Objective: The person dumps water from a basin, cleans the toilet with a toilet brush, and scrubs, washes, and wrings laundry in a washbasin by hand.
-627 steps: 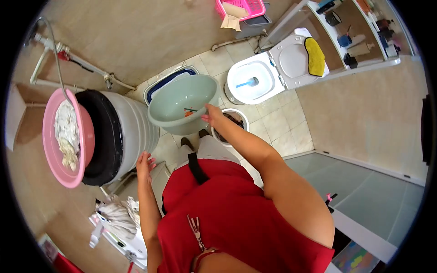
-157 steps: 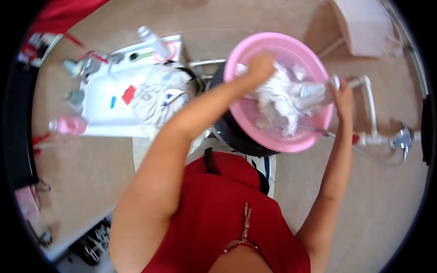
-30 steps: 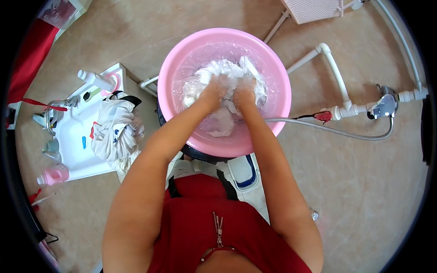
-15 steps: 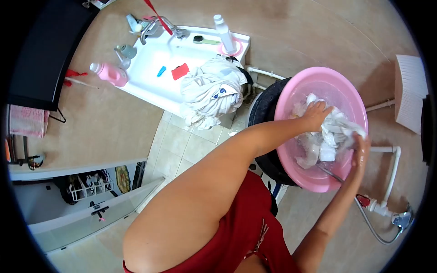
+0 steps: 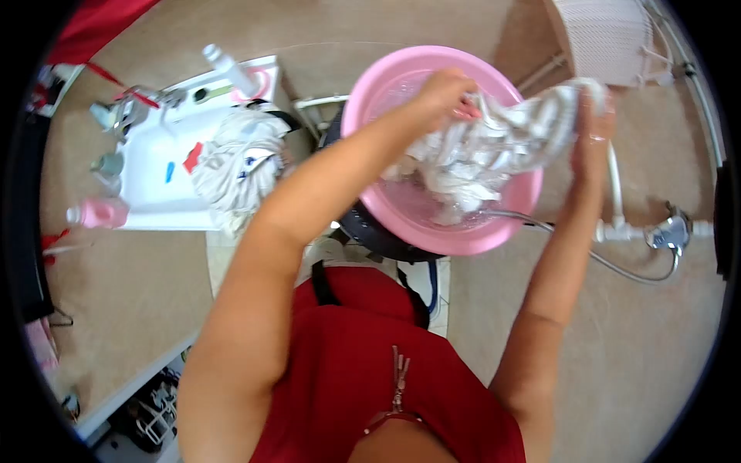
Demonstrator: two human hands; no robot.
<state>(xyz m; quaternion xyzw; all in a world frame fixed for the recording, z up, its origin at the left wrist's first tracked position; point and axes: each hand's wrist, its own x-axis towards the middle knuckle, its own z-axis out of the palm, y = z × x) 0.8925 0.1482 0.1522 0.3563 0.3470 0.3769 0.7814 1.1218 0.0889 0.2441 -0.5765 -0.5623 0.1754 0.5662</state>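
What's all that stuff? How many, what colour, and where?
basin: 1, pink, centre top
cloth: uncountable, white, in and above basin
drum top: 1, black, under basin
hose: 1, silver, over basin's rim
pipes: several, white, around basin
panel: 1, pale, top right
sink: 1, white, left
laundry pile: 1, off-white, sink's right side
tall bottle: 1, white, sink's far right corner
jug: 1, pink, sink's near left corner
brush: 1, black and green, sink's far edge
flat piece: 1, red, in sink
strip: 1, blue, in sink
fabric: 1, red, top left
small things: uncountable, black and white, bottom left
shirt: 1, red, bottom
left hand: 1, bare, gripping cloth
right hand: 1, bare, gripping cloth
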